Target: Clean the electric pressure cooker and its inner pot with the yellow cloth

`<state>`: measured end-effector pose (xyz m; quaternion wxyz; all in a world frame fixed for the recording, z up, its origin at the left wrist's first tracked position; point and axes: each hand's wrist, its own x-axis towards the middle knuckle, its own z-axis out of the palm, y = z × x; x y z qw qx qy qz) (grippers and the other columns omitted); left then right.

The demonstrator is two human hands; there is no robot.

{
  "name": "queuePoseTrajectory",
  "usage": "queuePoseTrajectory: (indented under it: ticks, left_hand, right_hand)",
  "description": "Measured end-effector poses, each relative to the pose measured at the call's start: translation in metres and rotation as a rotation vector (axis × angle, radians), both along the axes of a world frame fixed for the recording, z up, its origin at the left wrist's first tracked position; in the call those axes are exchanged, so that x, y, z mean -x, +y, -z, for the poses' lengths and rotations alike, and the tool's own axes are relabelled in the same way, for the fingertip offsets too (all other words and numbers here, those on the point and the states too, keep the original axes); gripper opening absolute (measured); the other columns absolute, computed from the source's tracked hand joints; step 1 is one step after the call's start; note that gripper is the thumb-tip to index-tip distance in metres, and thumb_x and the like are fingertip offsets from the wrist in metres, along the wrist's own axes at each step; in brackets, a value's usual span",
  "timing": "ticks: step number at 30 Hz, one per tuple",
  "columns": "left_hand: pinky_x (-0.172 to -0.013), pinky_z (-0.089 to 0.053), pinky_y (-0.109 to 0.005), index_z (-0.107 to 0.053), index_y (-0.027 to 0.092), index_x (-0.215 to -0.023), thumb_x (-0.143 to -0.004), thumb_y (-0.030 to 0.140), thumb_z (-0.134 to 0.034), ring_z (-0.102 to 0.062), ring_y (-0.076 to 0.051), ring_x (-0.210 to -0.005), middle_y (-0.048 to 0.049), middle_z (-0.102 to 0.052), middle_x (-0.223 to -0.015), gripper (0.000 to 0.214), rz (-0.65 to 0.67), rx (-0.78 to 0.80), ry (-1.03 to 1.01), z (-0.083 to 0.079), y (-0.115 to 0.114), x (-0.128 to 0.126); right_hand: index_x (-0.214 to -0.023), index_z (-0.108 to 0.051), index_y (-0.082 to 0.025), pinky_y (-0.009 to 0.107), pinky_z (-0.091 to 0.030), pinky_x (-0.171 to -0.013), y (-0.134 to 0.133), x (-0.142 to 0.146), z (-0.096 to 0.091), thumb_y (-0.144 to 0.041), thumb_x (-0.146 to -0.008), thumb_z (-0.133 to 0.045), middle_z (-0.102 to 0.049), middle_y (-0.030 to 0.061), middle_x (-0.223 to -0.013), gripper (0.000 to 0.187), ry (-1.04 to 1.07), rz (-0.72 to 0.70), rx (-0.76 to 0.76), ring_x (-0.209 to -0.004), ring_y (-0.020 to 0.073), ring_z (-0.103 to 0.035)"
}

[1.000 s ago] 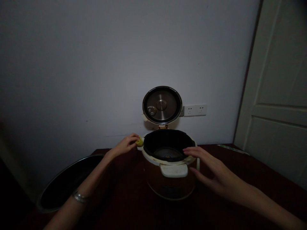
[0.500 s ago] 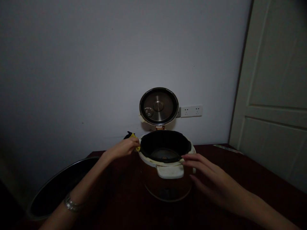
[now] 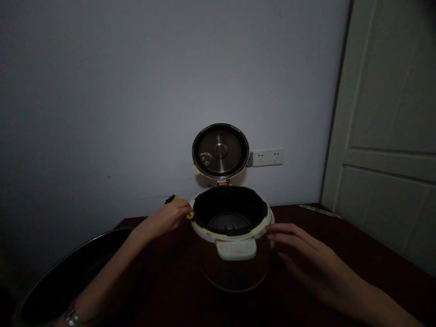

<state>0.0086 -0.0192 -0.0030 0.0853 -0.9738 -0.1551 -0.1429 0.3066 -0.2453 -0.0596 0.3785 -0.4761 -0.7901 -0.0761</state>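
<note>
An electric pressure cooker stands on a dark red table, its round metal-lined lid tipped up on the rear hinge. Its dark inside is visible, with a small round piece at the centre of the bottom. My left hand pinches a yellow and black cloth at the left side of the white rim. At the rim's right front, my right hand has its fingers stretched out, the tips touching or very near the rim. A white front handle juts toward me.
A large dark pan lies at the left, partly behind my left forearm. White wall sockets sit behind the lid. A flat strip lies on the table at the back right, near a pale door.
My left hand and the cloth have shifted slightly left and down along the rim. My right fingers have slid a little rightward from the front rim. The whole view has shifted slightly.
</note>
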Motion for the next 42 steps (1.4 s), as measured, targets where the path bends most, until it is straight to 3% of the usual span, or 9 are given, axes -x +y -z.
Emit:
queuePoseTrajectory:
  ticks: [4, 15, 23, 32, 36, 39, 42]
  left_hand:
    - [-0.074, -0.046, -0.030, -0.064, 0.015, -0.098, -0.076, -0.002, -0.042, -0.057, -0.018, -0.083, -0.0092, -0.061, -0.092, 0.035, -0.052, -0.076, 0.064, 0.003, -0.014, -0.002]
    - [-0.070, -0.048, -0.032, -0.058, 0.012, -0.101, -0.074, -0.001, -0.040, -0.056, -0.020, -0.084, -0.0102, -0.059, -0.092, 0.034, -0.024, -0.178, 0.030, 0.019, -0.056, -0.008]
    - [-0.067, -0.049, -0.034, -0.056, 0.011, -0.095, -0.075, 0.004, -0.046, -0.053, -0.022, -0.080, -0.0099, -0.058, -0.087, 0.024, 0.106, -0.270, 0.009, 0.029, -0.096, -0.062]
    - [-0.059, -0.046, -0.033, -0.056, 0.010, -0.086, -0.089, 0.011, -0.037, -0.054, -0.020, -0.071, -0.0085, -0.056, -0.076, 0.019, 0.249, -0.394, -0.204, 0.050, -0.125, -0.116]
    - [-0.071, -0.049, -0.035, -0.058, 0.010, -0.089, -0.086, 0.013, -0.044, -0.056, -0.022, -0.081, -0.0117, -0.059, -0.085, 0.015, 0.339, -0.289, -0.312, 0.052, -0.131, -0.138]
    - [-0.080, -0.049, -0.034, -0.057, 0.010, -0.100, -0.084, 0.012, -0.045, -0.056, -0.022, -0.090, -0.0130, -0.061, -0.095, 0.020, 0.413, -0.046, -0.406, 0.040, -0.133, -0.146]
    - [-0.080, -0.048, -0.031, -0.057, 0.014, -0.100, -0.087, 0.011, -0.041, -0.057, -0.018, -0.091, -0.0106, -0.062, -0.096, 0.021, 0.421, 0.256, -0.677, 0.020, -0.132, -0.148]
  right_hand:
    - [-0.124, -0.050, -0.029, 0.032, -0.054, -0.089, 0.002, 0.001, 0.004, -0.011, -0.084, -0.050, -0.055, 0.0075, -0.126, 0.044, 0.043, -0.013, -0.013, -0.113, 0.0192, -0.057]
    - [-0.124, -0.050, -0.029, 0.033, -0.054, -0.089, 0.001, 0.007, 0.005, -0.011, -0.084, -0.049, -0.055, 0.0083, -0.125, 0.043, 0.022, -0.031, -0.022, -0.113, 0.0197, -0.056]
    - [-0.122, -0.050, -0.028, 0.032, -0.055, -0.087, -0.005, 0.016, 0.000, -0.009, -0.083, -0.048, -0.058, 0.0078, -0.121, 0.043, 0.029, -0.053, -0.044, -0.110, 0.0189, -0.059]
    - [-0.118, -0.052, -0.026, 0.030, -0.055, -0.084, -0.005, 0.019, -0.002, -0.009, -0.084, -0.049, -0.060, 0.0083, -0.115, 0.037, 0.006, 0.005, -0.167, -0.104, 0.0177, -0.060]
    - [-0.114, -0.055, -0.026, 0.031, -0.054, -0.086, -0.007, 0.015, -0.006, -0.013, -0.085, -0.051, -0.062, 0.0069, -0.112, 0.033, 0.087, 0.064, -0.216, -0.104, 0.0186, -0.061]
    - [-0.114, -0.055, -0.027, 0.033, -0.054, -0.088, -0.011, 0.008, -0.010, -0.020, -0.086, -0.052, -0.063, 0.0062, -0.113, 0.029, 0.239, 0.129, -0.173, -0.104, 0.0199, -0.062]
    - [-0.124, -0.048, -0.027, 0.035, -0.054, -0.088, -0.008, 0.002, -0.013, -0.030, -0.087, -0.054, -0.059, 0.0089, -0.123, 0.038, 0.439, 0.140, -0.072, -0.108, 0.0220, -0.060]
